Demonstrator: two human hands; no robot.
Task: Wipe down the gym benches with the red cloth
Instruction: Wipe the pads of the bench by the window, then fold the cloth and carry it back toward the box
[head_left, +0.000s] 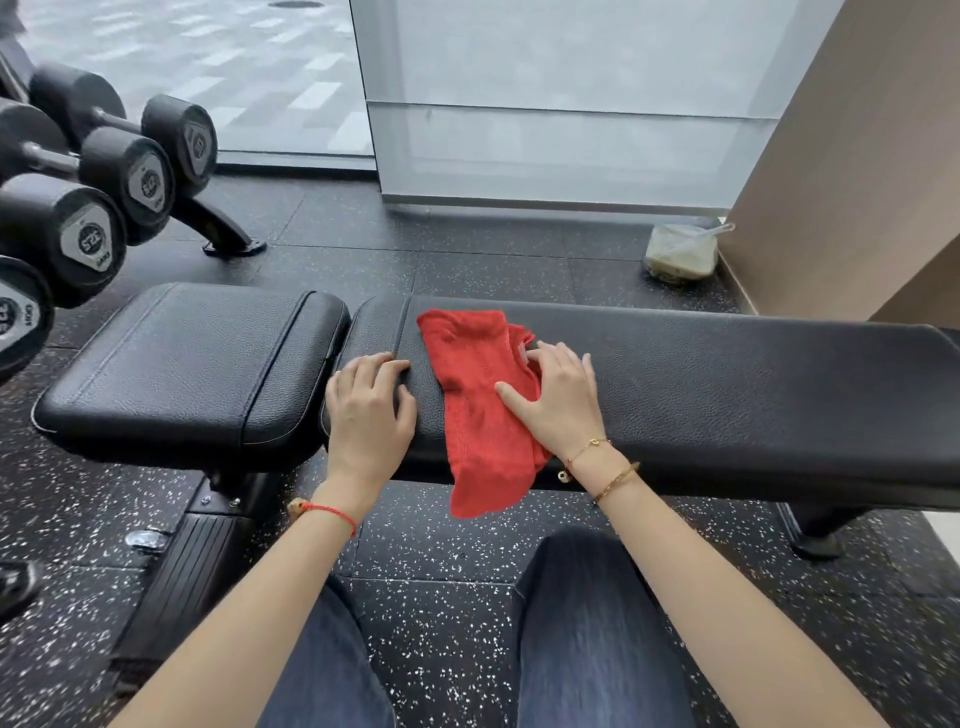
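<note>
A black padded gym bench (727, 395) runs left to right in front of me, with a separate seat pad (192, 364) at its left end. The red cloth (478, 395) lies across the long pad near its left end, and its lower end hangs over the near edge. My right hand (558, 400) presses flat on the cloth's right side, fingers spread. Just left of the cloth, my left hand (371, 410) rests palm down on the bare pad and holds nothing.
A rack of black dumbbells (104, 182) stands at the left, close to the seat pad. A plastic bag with a container (680, 252) sits on the speckled floor behind the bench, by a tan wall (852, 171). My knees (587, 623) are under the bench's near edge.
</note>
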